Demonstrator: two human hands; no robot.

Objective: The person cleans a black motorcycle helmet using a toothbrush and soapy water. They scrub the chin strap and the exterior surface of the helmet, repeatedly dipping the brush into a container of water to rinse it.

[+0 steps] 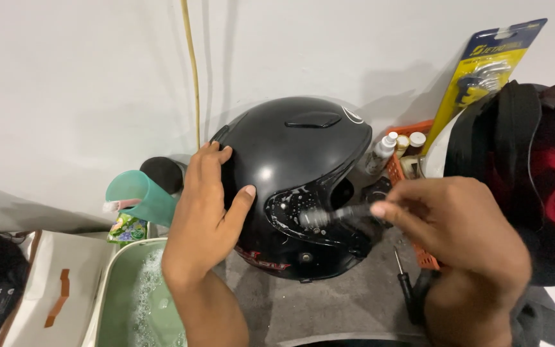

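Helmet scrub under way, suds on one patch only.

Left hand [203,215] spread flat, ungrasping, against black helmet [297,173] at mat's [329,305] back edge; right hand [464,238] clenched around brush [329,216], bristles on foamy side trim. Rest of shell dry, judged unwashed. Blue-and-yellow carded tool pack [489,67] leaning on wall, upper right; small bottles [396,148] in orange basket; soapy basin [133,295] lower left.

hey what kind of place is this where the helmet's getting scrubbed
Probably a home workbench or garage corner used for cleaning gear. A black helmet sits by a basin of soapy water, a packaged set of hex keys leans on the wall, and a screwdriver lies on the grey surface.
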